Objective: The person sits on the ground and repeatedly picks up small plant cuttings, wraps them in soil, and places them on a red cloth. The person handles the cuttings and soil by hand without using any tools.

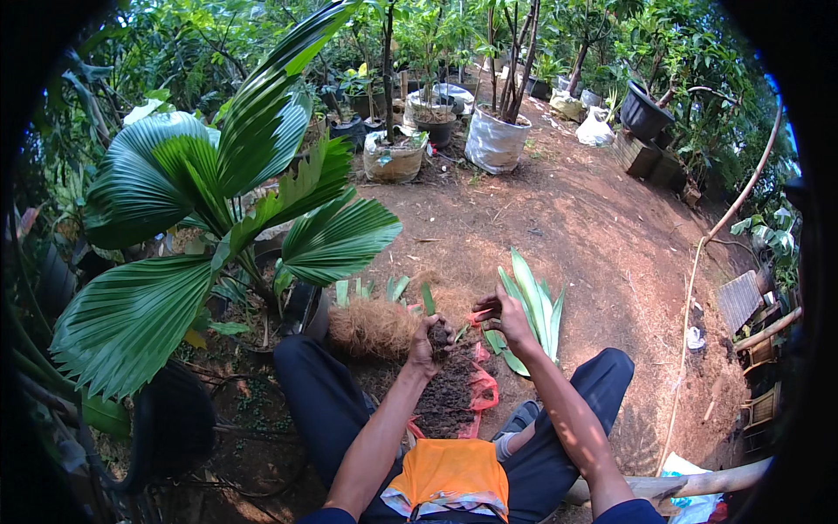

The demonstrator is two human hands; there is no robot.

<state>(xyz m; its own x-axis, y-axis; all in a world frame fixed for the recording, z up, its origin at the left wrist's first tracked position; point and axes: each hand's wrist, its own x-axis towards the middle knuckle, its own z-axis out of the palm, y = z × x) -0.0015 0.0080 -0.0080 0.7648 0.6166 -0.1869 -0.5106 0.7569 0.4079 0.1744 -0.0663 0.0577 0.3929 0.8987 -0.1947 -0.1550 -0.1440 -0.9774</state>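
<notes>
My left hand (427, 347) grips a dark clump of soil (440, 335), and a short green leaf piece (427, 299) sticks up above the fist. To its right, my right hand (509, 319) is raised with fingers apart and holds nothing that I can see. Beneath both hands a bed of dark soil (445, 409) lies on red mesh (483, 388). Brown coconut fibre (373, 327) is heaped left of my left hand, with cut leaf pieces (398, 288) behind it. Long green leaves (535, 304) lie on the ground just beyond my right hand.
A fan-leaved potted palm (222, 216) leans in from the left. Plants in white grow bags (497, 141) and a tilted black pot (645, 111) stand farther back. A pale hose or cane (687, 314) runs along the right. An orange cloth (455, 471) covers my lap.
</notes>
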